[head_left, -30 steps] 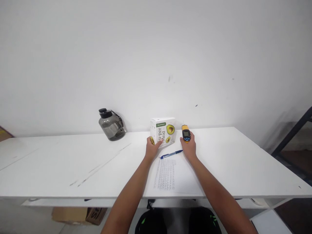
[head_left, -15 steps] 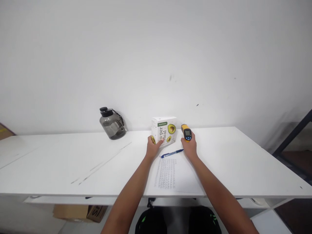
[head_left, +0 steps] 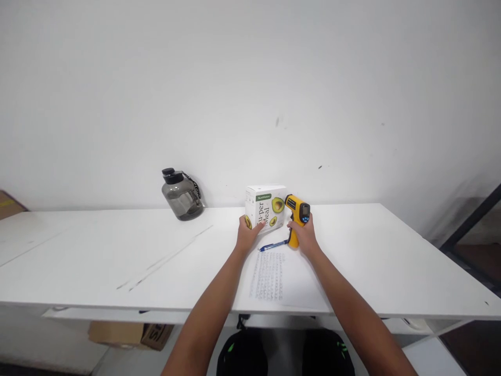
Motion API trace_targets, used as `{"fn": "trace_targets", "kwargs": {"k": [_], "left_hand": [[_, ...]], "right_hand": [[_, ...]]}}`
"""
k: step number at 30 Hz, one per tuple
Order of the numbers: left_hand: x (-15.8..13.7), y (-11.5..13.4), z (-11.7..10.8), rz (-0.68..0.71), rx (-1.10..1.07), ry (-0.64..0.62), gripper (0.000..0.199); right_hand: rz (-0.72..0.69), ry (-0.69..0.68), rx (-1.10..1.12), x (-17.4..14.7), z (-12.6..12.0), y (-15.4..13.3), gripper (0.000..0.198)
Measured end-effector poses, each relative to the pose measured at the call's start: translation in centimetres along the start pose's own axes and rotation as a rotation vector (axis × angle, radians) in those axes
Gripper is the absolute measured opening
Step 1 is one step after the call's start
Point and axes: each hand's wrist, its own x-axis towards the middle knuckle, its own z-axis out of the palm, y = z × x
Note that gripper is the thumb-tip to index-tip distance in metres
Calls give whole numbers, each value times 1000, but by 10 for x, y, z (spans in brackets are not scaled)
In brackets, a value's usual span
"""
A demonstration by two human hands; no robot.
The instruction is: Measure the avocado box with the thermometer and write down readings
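My left hand [head_left: 248, 234] grips the lower left of a white carton [head_left: 266, 194] printed with avocados and "Su-per Meal"; the thumb lies across its front. In my right hand [head_left: 306, 232] is a yellow and black infrared thermometer [head_left: 296, 204], held by its handle, its nose turned left toward the carton's right side. A blue pen [head_left: 273, 246] lies just below the carton, its right end by the thermometer's handle. Under my wrists rests a sheet of paper [head_left: 299, 282] with rows of handwriting on its left part.
A dark translucent jug [head_left: 180, 198] with a black cap and strap stands at the back left, against the wall. Cardboard boxes sit at the far left [head_left: 10, 205] and below the white desk [head_left: 176, 271]. A dark metal frame [head_left: 469, 224] rises past the right edge.
My right hand has turned the thermometer leftward, so its side and handle now show and its nose faces the carton. The left hand still holds the carton; the view has shifted slightly.
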Motion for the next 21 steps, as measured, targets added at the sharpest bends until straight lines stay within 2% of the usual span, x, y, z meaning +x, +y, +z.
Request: {"fn": "trace_targets", "kwargs": {"k": [11,21], "left_hand": [[0,1,0,-5,-18,3,65],[-2,4,1,-15,-10,5,64]], "right_hand": [[20,-19,58,2,0,4,64],[-13,-48,-80,1,-1,5,66]]}}
